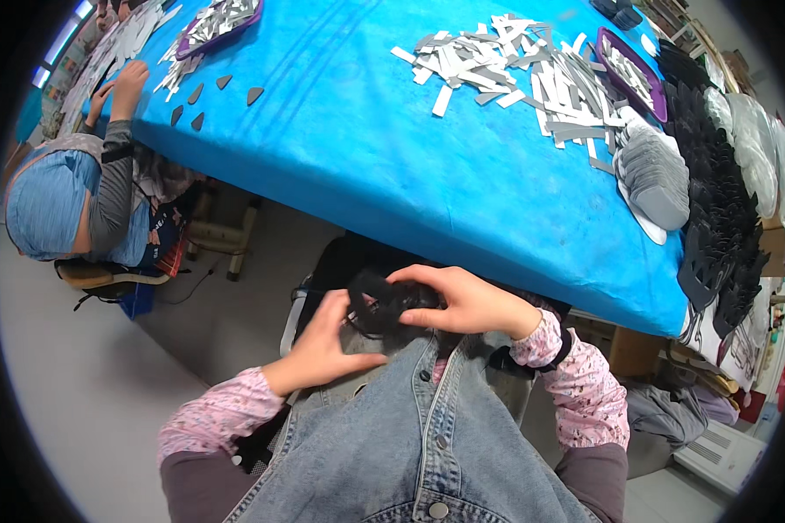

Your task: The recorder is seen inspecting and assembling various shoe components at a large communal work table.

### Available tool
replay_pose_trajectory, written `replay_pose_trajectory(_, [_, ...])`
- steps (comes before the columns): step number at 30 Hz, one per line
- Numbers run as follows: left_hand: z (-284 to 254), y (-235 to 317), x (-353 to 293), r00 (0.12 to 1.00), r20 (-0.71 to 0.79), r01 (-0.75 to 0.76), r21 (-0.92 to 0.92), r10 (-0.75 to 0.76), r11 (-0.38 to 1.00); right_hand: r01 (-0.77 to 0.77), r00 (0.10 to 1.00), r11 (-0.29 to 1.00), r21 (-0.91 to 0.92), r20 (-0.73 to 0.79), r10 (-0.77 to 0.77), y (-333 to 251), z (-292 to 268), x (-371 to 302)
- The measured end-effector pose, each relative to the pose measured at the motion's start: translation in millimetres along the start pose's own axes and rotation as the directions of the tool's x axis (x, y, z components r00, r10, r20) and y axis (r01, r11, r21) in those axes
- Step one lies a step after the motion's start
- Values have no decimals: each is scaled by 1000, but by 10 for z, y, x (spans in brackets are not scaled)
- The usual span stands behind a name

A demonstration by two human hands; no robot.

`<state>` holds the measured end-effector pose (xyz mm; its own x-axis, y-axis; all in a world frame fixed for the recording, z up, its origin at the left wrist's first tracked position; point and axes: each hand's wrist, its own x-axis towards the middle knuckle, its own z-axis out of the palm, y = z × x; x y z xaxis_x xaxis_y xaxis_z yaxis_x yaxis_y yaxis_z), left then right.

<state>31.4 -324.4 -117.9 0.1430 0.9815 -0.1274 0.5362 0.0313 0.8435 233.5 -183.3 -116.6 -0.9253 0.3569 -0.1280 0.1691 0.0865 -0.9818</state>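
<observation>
A black piece of soft material with openings in it [371, 301] is held in front of my lap, close to the table's near edge; its exact kind I cannot make out. My right hand [462, 301] grips its right side, fingers above and thumb below. On the other side, my left hand [318, 344] has its fingertips at the piece's left edge and its thumb stretched well apart from them. More dark material shows beneath the piece, partly hidden by my hands. Both my forearms wear pink patterned sleeve covers.
A blue-covered table [340, 148] spans the front. On it lie grey and white strips [497, 70], a purple tray [632, 78], stacked grey insole-shaped pieces [654, 179] and small dark pieces [198, 93]. Black layered pieces [724, 218] pile up right. Another person [57, 205] sits left.
</observation>
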Motion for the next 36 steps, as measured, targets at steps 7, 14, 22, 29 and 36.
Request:
replay_pose_trajectory(7, [242, 136, 438, 985, 158, 73, -728, 63, 682, 322, 876, 803, -502, -164, -453, -796, -186, 156])
replay_pose_trajectory(14, [296, 669, 607, 988, 112, 49, -878, 104, 476, 549, 750, 804, 229, -560, -353, -1031, -667, 430])
replay_pose_trajectory(22, [460, 764, 662, 994, 112, 87, -774, 1, 627, 608, 567, 790, 82, -742, -359, -990, -753, 504])
replay_pose_trajectory(29, [510, 911, 658, 993, -42, -98, -825, 114, 556, 580, 426, 813, -55, -830, -360, -894, -690, 341])
replay_pose_trajectory(36, [456, 972, 747, 982, -184, -186, -882, 47, 433, 511, 110, 727, -457, -805, -583, -1168, -670, 192])
